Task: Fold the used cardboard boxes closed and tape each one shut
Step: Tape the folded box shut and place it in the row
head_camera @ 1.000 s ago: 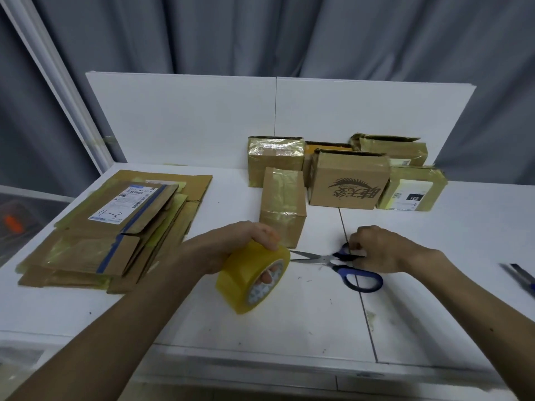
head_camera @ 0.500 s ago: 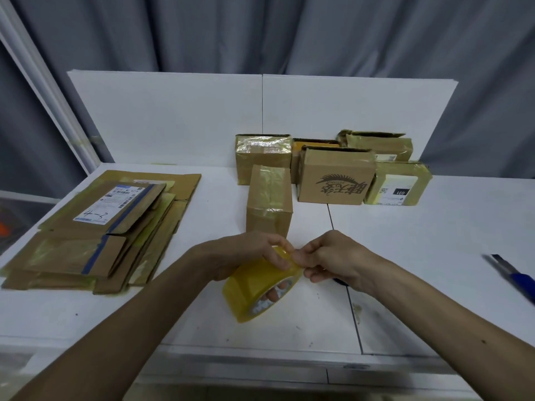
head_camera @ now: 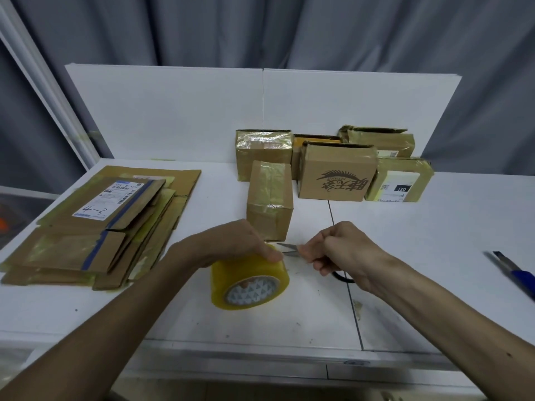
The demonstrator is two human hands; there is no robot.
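Observation:
My left hand (head_camera: 231, 244) grips the top of a yellow tape roll (head_camera: 249, 280) standing on edge on the white table (head_camera: 434, 241). My right hand (head_camera: 341, 250) holds a pair of scissors (head_camera: 285, 248); the blade tips point left at the roll by my left fingertips, and a dark handle loop shows under my wrist. Just behind my hands stands a small taped cardboard box (head_camera: 270, 201). Several more boxes (head_camera: 337, 172) are grouped at the back. A pile of flattened cardboard boxes (head_camera: 98, 227) lies on the left.
A blue-handled knife (head_camera: 514, 274) lies at the table's right edge. White boards (head_camera: 260, 111) stand along the back in front of grey curtains. The table's front edge runs just below my forearms.
One second ago my right hand rested on the scissors lying on the table. It then pinched at the tape roll's edge. Now it holds the scissors up against the roll.

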